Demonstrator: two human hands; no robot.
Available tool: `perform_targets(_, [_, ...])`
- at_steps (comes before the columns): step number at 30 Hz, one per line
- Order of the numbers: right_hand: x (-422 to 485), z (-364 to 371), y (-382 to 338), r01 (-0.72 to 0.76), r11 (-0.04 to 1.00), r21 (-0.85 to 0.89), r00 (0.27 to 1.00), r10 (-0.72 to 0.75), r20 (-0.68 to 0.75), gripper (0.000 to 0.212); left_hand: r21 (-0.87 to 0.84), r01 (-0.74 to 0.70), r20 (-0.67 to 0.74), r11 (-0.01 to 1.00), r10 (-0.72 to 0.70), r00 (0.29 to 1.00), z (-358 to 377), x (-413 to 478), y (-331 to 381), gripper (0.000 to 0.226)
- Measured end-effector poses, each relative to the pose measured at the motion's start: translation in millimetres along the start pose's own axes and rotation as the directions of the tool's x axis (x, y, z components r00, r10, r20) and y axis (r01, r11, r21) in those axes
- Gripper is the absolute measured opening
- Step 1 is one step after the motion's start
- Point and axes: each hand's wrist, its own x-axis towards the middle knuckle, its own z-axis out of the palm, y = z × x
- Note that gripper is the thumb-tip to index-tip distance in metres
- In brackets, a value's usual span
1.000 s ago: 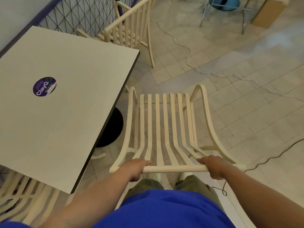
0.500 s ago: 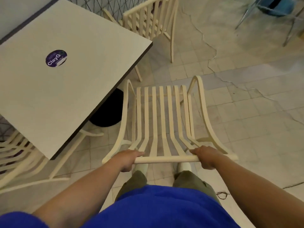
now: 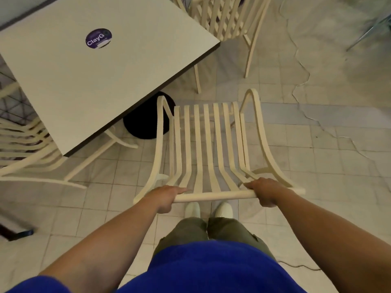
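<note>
Chair [image 3: 211,144] of pale slatted wood fills the middle of the head view. It stands on the tiled floor [image 3: 317,176] straight in front of the person, with its seat slats running away from them. Its back faces the person, and its top rail [image 3: 213,196] lies crosswise just above a pair of light shoes [image 3: 192,209]. The left hand [image 3: 167,196] grips the left end of that rail, its fingers [image 3: 179,189] curled over the top and the index lying along the wood. The right hand [image 3: 265,192] holds the right end, its fingers [image 3: 250,185] wrapped round the rail, so both hands are closed on the chair with bare rail between them. To the left is a white counter [image 3: 95,77] with a dark edge, carrying a round purple sticker [image 3: 98,38]. The chair's far left corner sits just beside that edge and overlaps the black round base [image 3: 146,123] beneath it. A second chair [image 3: 224,17] of the same kind stands at the far side of the counter, and a third chair [image 3: 23,149] is tucked in at the left. A thin cable [image 3: 300,81] trails across the tiles on the right.
</note>
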Motion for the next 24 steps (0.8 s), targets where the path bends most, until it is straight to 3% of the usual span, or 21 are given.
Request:
perform_targets(6, [-3.3,1.2,-1.1,-0.081,0.996,0.027,0.995,0.082,-0.06,0.064,-0.044,-0.015,0.028,0.999,0.016,0.999,3.3,-2.5,-2.3,0.088])
perform_targets(10, [-10.2,3.7,-2.8,-0.146,0.988,0.048,0.985,0.149,-0.087,0.061,-0.129,-0.103,0.048,0.986,0.11,0.993,-2.3,-0.6,-2.7,0.077])
perform_targets(17, [-17.1,5.2,-5.4,-0.236,0.969,0.07,0.961,0.244,-0.132,0.062,-0.088,-0.177,0.031,0.98,0.181,0.983,-9.8,4.7,1.2,0.085])
perform_targets(24, [-12.3,4.2,-2.0,-0.269,0.963,0.024,0.959,0.271,-0.088,0.065,-0.038,-0.152,0.014,0.988,0.152,0.988,-2.8,3.6,4.0,0.084])
